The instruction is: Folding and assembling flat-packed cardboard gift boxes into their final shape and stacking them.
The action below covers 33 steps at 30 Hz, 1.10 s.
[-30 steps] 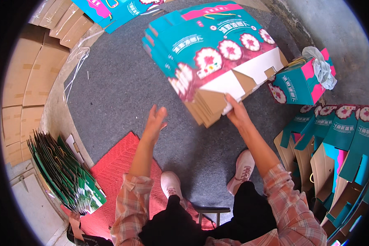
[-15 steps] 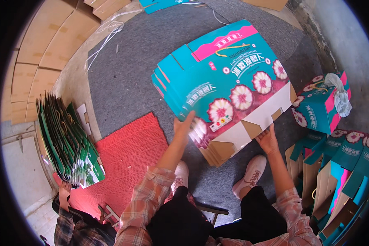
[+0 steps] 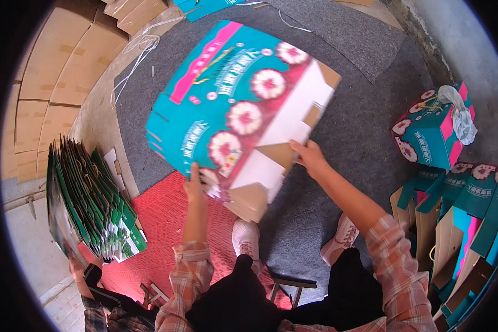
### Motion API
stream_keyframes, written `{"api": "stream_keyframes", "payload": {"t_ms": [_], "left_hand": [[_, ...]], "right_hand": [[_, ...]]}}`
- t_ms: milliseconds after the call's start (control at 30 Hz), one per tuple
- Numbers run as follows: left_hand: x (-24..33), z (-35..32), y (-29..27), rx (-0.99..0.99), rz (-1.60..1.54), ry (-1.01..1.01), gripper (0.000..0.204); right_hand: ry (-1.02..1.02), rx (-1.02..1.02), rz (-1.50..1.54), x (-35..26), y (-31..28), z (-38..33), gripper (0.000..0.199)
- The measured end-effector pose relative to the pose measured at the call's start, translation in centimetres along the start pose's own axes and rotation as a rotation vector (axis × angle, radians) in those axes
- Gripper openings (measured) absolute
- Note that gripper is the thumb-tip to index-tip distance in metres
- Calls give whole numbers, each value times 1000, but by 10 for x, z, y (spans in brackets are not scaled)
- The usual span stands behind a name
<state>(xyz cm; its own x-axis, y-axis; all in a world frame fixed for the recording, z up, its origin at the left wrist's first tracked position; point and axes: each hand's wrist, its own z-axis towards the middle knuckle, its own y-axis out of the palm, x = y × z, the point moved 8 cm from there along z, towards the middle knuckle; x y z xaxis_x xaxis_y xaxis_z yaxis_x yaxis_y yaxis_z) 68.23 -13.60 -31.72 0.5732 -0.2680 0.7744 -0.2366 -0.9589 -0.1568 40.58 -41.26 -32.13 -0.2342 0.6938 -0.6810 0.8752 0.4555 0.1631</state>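
Extending between and beyond the left hand and right hand — both clamped on its near edges — the teal carton stack probably handles stiff, bulky and slick, best held under opposite edges.

The stack of cartons is blurred, and its lower sheets are mostly hidden under the top one. It hides some fingers of the left hand and right hand. Past the grey mat's far edge, a teal sheet is cut off. Trousers hide part of the stool.
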Motion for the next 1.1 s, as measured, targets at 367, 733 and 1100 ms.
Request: {"api": "stream_keyframes", "payload": {"t_ms": [367, 733, 1100], "left_hand": [[-12, 143, -49, -151, -148, -41, 48], [31, 78, -26, -29, 331, 453, 44], [6, -143, 77, -229, 890, 1006, 52]], "right_hand": [[128, -202, -177, -9, 83, 65, 30], [-154, 791, 371, -22, -293, -97, 54], [-1125, 714, -1597, -233, -191, -182, 38]]}}
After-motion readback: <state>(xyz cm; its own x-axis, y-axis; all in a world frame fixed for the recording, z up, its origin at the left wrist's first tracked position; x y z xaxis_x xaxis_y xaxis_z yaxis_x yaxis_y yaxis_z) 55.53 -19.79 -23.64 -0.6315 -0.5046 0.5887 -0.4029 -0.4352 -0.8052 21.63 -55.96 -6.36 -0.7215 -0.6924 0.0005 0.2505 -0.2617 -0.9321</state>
